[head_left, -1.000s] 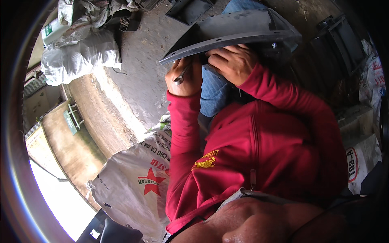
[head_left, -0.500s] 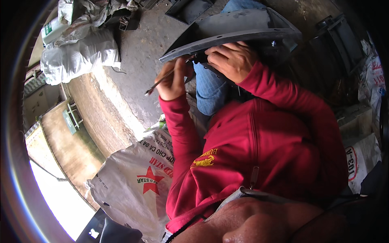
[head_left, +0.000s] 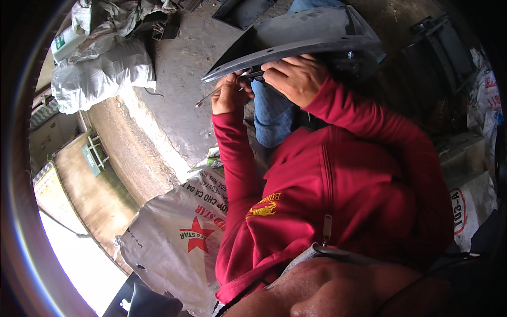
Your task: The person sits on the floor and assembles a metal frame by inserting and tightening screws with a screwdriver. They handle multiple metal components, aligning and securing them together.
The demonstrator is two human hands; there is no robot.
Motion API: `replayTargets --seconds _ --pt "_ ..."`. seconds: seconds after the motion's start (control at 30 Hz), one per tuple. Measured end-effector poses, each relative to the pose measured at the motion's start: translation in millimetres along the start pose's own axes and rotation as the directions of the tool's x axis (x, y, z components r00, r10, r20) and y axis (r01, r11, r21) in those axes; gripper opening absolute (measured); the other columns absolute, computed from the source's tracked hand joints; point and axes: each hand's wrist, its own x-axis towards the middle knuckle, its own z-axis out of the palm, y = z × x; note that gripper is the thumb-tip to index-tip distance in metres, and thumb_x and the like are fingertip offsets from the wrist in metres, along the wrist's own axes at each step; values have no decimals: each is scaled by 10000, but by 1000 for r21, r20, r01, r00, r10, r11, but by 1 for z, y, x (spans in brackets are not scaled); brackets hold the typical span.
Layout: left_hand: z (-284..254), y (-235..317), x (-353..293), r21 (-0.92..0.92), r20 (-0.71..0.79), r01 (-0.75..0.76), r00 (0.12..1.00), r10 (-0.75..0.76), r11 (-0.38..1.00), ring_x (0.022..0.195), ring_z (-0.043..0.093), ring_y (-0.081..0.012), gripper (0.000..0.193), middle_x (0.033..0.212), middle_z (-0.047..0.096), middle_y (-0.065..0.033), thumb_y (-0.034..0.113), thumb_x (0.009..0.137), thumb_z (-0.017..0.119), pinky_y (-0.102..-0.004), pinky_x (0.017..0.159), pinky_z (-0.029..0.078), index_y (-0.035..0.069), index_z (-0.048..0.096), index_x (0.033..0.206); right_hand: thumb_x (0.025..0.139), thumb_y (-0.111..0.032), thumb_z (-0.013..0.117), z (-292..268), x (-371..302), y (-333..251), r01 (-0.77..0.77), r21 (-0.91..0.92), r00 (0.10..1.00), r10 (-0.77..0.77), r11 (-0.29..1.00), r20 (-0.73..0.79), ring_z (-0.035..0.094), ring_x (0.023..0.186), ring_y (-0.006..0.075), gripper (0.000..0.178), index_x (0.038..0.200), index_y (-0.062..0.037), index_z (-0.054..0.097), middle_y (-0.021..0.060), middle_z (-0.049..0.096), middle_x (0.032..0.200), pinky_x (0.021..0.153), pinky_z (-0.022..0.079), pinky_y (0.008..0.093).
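A dark grey metal trough-shaped part (head_left: 296, 30) with holes along its flange rests across my knees in blue jeans (head_left: 272, 113). My left hand (head_left: 228, 96) is closed around a thin metal rod-like tool (head_left: 207, 98) below the left end of the flange. The tool's shiny tip points down and to the left; its other end runs toward a small dark piece between my hands. Against the flange's near edge, my right hand (head_left: 297, 79) is closed with fingers bent, and what they grip is hidden. A bolt (head_left: 350, 54) shows on the part's right side.
Another dark metal part (head_left: 243, 11) lies on the concrete floor (head_left: 185, 58) beyond. White plastic bundles (head_left: 105, 74) stand at the far left. A printed white sack (head_left: 169, 227) is by my left side. Dark metal parts (head_left: 443, 58) stand on the right.
The metal part has shifted slightly left and away from me. My left hand has turned the tool to a flatter angle, its tip rising. My right hand moved a little left with the part.
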Motion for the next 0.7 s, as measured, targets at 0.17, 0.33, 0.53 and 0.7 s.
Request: replayTargets --seconds 0.17,0.33,0.53,0.7 --pt "19 31 -17 268 105 -305 952 287 914 552 556 -136 347 676 611 -78 253 994 570 -266 535 483 -73 662 1065 834 -197 562 -7 -1 3 -13 5 999 13 1000 -38 608 875 135 79 875 -157 617 -51 637 899 830 441 309" --pt "32 29 -23 743 189 -406 890 416 532 612 661 -171 109 742 684 -104 75 914 664 -279 548 496 -15 705 961 834 -195 564 -5 -3 3 -22 39 1000 23 999 -11 610 891 137 100 897 -155 631 -47 650 930 840 445 308" --pt "64 34 -18 874 453 -473 720 526 -106 668 665 -380 134 813 679 -185 65 850 680 -409 559 537 67 707 982 830 -195 562 -3 -1 2 -1 -5 998 1 1000 -64 598 894 127 88 884 -161 624 -61 636 906 835 441 302" --pt "22 12 -2 509 57 -251 964 259 823 627 667 -200 205 821 713 -115 173 938 645 -302 567 530 -13 706 997 822 -194 565 -3 2 2 20 -6 998 -21 1000 -54 591 862 132 58 857 -162 599 -58 619 874 813 441 298"
